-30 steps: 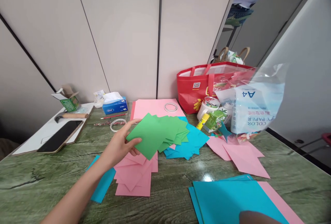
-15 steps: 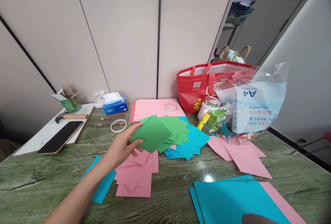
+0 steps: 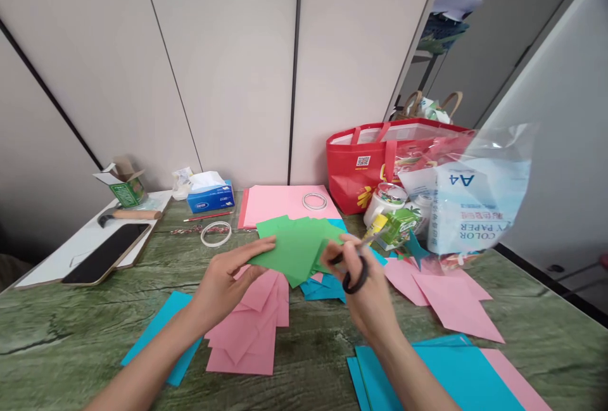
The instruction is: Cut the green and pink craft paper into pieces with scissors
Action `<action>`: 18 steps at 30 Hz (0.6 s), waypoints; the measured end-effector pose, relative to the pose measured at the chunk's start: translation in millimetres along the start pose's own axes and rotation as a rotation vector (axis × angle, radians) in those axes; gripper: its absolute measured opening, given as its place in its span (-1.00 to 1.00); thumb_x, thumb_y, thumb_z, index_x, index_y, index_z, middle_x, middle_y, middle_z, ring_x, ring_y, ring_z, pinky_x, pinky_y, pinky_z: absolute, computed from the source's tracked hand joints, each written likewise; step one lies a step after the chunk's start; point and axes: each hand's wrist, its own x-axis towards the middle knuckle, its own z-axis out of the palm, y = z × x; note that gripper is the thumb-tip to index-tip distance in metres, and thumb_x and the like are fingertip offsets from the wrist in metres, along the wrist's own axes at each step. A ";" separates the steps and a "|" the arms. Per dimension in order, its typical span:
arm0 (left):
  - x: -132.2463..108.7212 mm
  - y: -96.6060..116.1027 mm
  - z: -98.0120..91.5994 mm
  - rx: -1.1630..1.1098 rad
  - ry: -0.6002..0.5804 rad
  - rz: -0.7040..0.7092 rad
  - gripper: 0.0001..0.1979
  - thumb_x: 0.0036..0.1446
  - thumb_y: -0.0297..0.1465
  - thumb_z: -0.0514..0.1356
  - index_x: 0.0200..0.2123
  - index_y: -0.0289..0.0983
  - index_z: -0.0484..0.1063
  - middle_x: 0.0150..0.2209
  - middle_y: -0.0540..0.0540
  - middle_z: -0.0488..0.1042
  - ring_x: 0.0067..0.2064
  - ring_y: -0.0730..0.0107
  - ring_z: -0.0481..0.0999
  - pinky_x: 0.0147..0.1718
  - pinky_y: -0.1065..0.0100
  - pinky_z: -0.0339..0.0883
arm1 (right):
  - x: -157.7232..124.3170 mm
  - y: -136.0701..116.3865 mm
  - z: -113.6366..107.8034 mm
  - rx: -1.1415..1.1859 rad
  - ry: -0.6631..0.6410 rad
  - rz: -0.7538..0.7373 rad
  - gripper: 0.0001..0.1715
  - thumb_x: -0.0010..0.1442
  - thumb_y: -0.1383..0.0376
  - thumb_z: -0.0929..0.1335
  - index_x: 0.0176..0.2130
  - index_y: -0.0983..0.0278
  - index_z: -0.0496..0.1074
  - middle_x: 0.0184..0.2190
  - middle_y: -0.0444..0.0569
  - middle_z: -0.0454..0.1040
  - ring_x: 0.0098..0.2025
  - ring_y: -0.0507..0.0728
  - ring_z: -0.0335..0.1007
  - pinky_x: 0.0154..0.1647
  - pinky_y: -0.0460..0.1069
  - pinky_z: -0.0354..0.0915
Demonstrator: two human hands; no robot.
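The person stands at a green desk (image 3: 71, 328) covered with coloured paper. The left hand (image 3: 223, 281) is in the middle of the frame, and its fingers (image 3: 259, 249) pinch the left edge of a green paper square (image 3: 294, 249), which is lifted a little above the desk. The right hand (image 3: 368, 297) is just to the right of it. Its fingers are closed through the black loops of the scissors (image 3: 354, 275). The blades are hard to see, so I cannot tell if they touch the paper already.

As far as I can judge, a good part of the work is done. A heap of small pink pieces (image 3: 254, 328) lies under the left hand. Small blue pieces (image 3: 325, 287) lie under the green square, and more green pieces (image 3: 327, 233) lie behind it. The green square in the hand shows no cut that I can see, so this piece seems to be at its beginning.

Much also seems left. Large blue sheets (image 3: 456, 379) lie at the lower right of the frame, with bigger pink sheets (image 3: 451, 300) above them, and one more pink sheet (image 3: 280, 202) lies at the back near the wall. An open pack of colour paper (image 3: 475, 208) stands at the right, beside a red bag (image 3: 361, 173).
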 end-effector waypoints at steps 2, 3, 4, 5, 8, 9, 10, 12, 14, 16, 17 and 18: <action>-2.0 -4.3 -0.4 0.046 -0.099 0.077 -0.64 0.09 -0.44 0.10 -0.01 -0.11 0.36 0.09 -0.05 0.35 0.10 0.22 0.32 0.05 0.11 0.19 | 7.4 7.6 0.0 0.046 -0.063 0.113 -0.68 0.12 0.08 0.31 -0.31 0.29 0.42 -0.47 -0.05 0.49 -0.44 0.12 0.43 -0.41 0.04 0.39; -2.9 -6.8 -0.9 0.076 -0.164 0.084 -0.61 0.10 -0.43 0.11 0.02 -0.07 0.33 0.13 -0.03 0.30 0.12 0.21 0.29 0.07 0.08 0.15 | 10.6 11.5 -0.1 0.136 -0.113 0.235 -0.68 0.03 0.08 0.37 -0.33 0.29 0.43 -0.49 -0.06 0.51 -0.47 0.12 0.43 -0.45 0.01 0.37; -3.6 -9.0 -1.4 0.105 -0.230 0.074 -0.60 0.10 -0.41 0.11 0.04 -0.03 0.30 0.17 -0.01 0.24 0.14 0.20 0.25 0.08 0.06 0.12 | 13.2 15.2 -0.4 0.197 -0.134 0.294 -0.70 -0.05 0.14 0.43 -0.33 0.28 0.44 -0.48 -0.08 0.52 -0.49 0.10 0.43 -0.47 -0.02 0.36; -4.0 -10.7 -1.8 0.128 -0.292 0.052 -0.58 0.11 -0.39 0.11 0.05 0.01 0.28 0.20 0.01 0.18 0.16 0.19 0.21 0.09 0.04 0.09 | 15.0 18.6 -0.5 0.228 -0.140 0.326 -0.70 -0.10 0.20 0.47 -0.33 0.27 0.45 -0.47 -0.10 0.53 -0.49 0.08 0.42 -0.48 -0.05 0.34; -4.1 -12.4 -0.9 0.162 -0.420 -0.058 -0.48 0.05 -0.31 0.17 0.11 0.08 0.18 0.27 0.04 -0.03 0.23 0.13 0.05 0.12 0.02 0.01 | 15.5 26.9 -0.5 0.211 -0.103 0.293 -0.64 -0.20 0.32 0.51 -0.31 0.27 0.45 -0.45 -0.11 0.53 -0.48 0.05 0.40 -0.49 -0.09 0.29; -4.2 -12.0 0.5 0.175 -0.441 -0.104 -0.39 0.00 -0.27 0.21 0.14 0.07 0.13 0.29 0.02 -0.11 0.25 0.10 -0.03 0.13 0.01 -0.04 | 14.6 29.2 -0.4 0.180 -0.070 0.258 -0.62 -0.22 0.33 0.51 -0.31 0.28 0.44 -0.47 -0.11 0.52 -0.49 0.04 0.38 -0.51 -0.10 0.27; -4.4 -11.6 2.4 0.191 -0.454 -0.151 -0.29 -0.07 -0.24 0.26 0.17 0.05 0.07 0.30 -0.02 -0.16 0.27 0.07 -0.12 0.14 -0.01 -0.09 | 13.3 31.4 -0.5 0.146 -0.026 0.217 -0.61 -0.23 0.33 0.50 -0.31 0.28 0.44 -0.51 -0.13 0.50 -0.51 0.03 0.36 -0.53 -0.11 0.25; -5.7 -10.8 6.8 0.209 -0.466 -0.232 -0.10 -0.21 -0.16 0.32 0.21 -0.04 0.00 0.30 -0.11 -0.22 0.28 0.01 -0.25 0.15 -0.03 -0.18 | 10.3 34.5 -1.1 0.071 0.088 0.110 -0.60 -0.23 0.33 0.49 -0.30 0.28 0.41 -0.57 -0.18 0.43 -0.57 0.00 0.29 -0.58 -0.12 0.18; -8.6 -10.9 10.6 0.183 -0.441 -0.287 -0.06 -0.23 -0.11 0.31 0.22 -0.10 -0.03 0.31 -0.16 -0.27 0.28 0.00 -0.29 0.15 -0.03 -0.17 | 7.0 34.7 -2.0 -0.024 0.212 -0.030 -0.60 -0.22 0.35 0.47 -0.29 0.27 0.39 -0.60 -0.23 0.37 -0.61 -0.03 0.22 -0.63 -0.14 0.11; -12.5 -11.9 13.5 0.099 -0.356 -0.327 -0.10 -0.13 -0.09 0.25 0.24 -0.09 -0.09 0.31 -0.17 -0.26 0.28 0.01 -0.23 0.13 0.00 -0.11 | 3.2 31.3 -1.8 -0.137 0.319 -0.189 -0.63 -0.19 0.37 0.45 -0.30 0.26 0.38 -0.59 -0.23 0.35 -0.62 -0.04 0.19 -0.65 -0.14 0.06; -14.5 -12.5 15.2 0.027 -0.315 -0.356 -0.13 -0.08 -0.10 0.21 0.25 -0.08 -0.14 0.31 -0.18 -0.22 0.27 0.02 -0.17 0.12 0.00 -0.06 | 1.2 28.5 -0.9 -0.184 0.364 -0.267 -0.67 -0.18 0.38 0.45 -0.32 0.26 0.38 -0.58 -0.22 0.36 -0.60 -0.03 0.21 -0.64 -0.14 0.07; -16.5 -12.9 17.4 -0.070 -0.295 -0.391 -0.15 -0.03 -0.11 0.19 0.25 -0.08 -0.19 0.30 -0.21 -0.15 0.26 0.02 -0.09 0.10 0.01 -0.01 | -0.9 25.6 0.5 -0.216 0.400 -0.340 -0.71 -0.17 0.37 0.45 -0.35 0.26 0.37 -0.55 -0.20 0.38 -0.58 -0.02 0.25 -0.61 -0.13 0.10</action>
